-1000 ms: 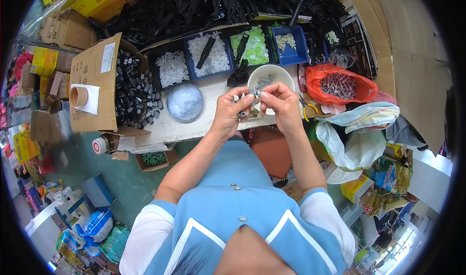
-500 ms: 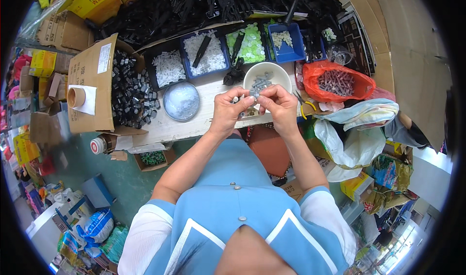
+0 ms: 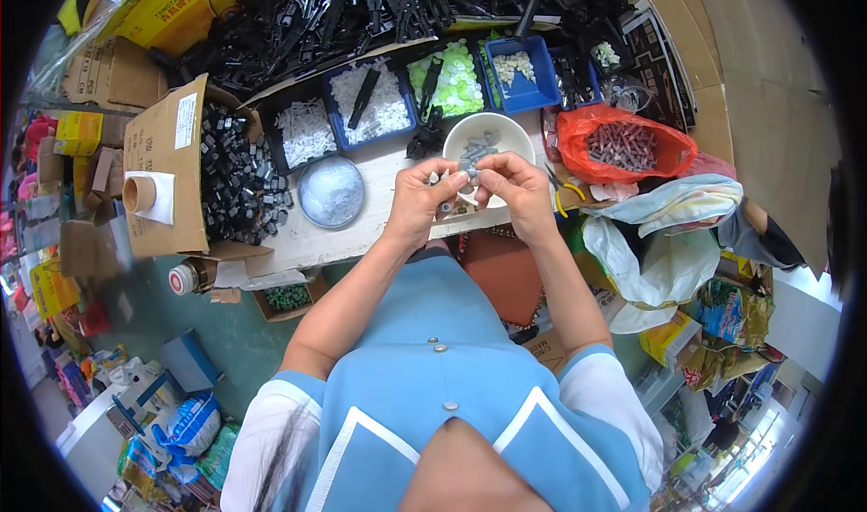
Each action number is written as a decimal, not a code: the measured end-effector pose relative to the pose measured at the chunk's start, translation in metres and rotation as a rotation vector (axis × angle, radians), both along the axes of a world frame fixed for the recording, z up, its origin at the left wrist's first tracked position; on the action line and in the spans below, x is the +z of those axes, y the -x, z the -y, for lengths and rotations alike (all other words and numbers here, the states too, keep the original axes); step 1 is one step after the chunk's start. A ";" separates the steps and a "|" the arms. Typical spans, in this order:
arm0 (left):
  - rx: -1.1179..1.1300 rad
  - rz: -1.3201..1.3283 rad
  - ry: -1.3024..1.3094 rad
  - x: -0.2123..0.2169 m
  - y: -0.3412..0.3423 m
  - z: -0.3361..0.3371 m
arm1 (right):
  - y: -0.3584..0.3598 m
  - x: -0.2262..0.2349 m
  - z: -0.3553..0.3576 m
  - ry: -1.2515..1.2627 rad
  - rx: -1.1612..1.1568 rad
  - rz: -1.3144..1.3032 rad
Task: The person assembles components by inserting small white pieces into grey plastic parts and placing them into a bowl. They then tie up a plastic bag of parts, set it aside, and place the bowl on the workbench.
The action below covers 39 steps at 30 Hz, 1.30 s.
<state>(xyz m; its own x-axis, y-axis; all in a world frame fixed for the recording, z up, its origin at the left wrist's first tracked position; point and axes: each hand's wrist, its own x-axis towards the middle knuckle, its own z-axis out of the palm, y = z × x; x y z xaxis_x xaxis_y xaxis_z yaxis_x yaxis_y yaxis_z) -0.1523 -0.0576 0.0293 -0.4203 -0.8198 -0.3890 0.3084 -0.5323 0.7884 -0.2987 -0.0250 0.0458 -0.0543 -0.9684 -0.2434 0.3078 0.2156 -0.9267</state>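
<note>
Hands unmoved, left hand, right hand over cluttered workbench.

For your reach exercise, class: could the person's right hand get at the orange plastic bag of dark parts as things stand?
Probably yes: the orange plastic bag lies open just right of the right hand, nothing between them, though both hands are pinching small grey parts.

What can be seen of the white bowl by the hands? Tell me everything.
The white bowl is round, smooth and plain, plastic or ceramic by its look. It stands upright on the pale worktable, in front of the blue parts trays and beside the red bag. A few small grey parts lie inside. The left hand and right hand cover its near rim.
</note>
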 end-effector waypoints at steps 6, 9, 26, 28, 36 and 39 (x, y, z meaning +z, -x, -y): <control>0.017 0.073 0.117 -0.005 0.012 -0.001 | 0.013 -0.005 0.001 -0.188 0.106 -0.036; -0.027 0.123 0.106 -0.005 0.017 0.004 | 0.012 -0.009 0.000 -0.138 0.033 -0.164; -0.227 0.577 0.290 -0.116 0.061 0.022 | 0.074 -0.085 0.015 -0.414 0.166 -0.524; -0.186 0.641 0.362 -0.129 0.050 0.022 | 0.088 -0.103 0.006 -0.197 0.086 -0.902; -0.027 -0.534 -0.648 -0.101 -0.011 0.028 | 0.094 -0.127 -0.017 -0.714 0.009 -0.685; -0.065 -0.642 -0.668 -0.090 -0.014 0.017 | 0.085 -0.153 -0.024 -0.708 -0.110 -0.310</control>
<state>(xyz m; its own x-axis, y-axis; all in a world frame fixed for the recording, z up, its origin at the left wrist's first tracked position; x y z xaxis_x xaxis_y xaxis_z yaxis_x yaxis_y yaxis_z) -0.1384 -0.0742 -0.0611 -0.7560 -0.4764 -0.4489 0.5328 -0.8462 0.0008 -0.3834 -0.0010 -0.1074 -0.3078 -0.5730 -0.7596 0.1112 0.7712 -0.6268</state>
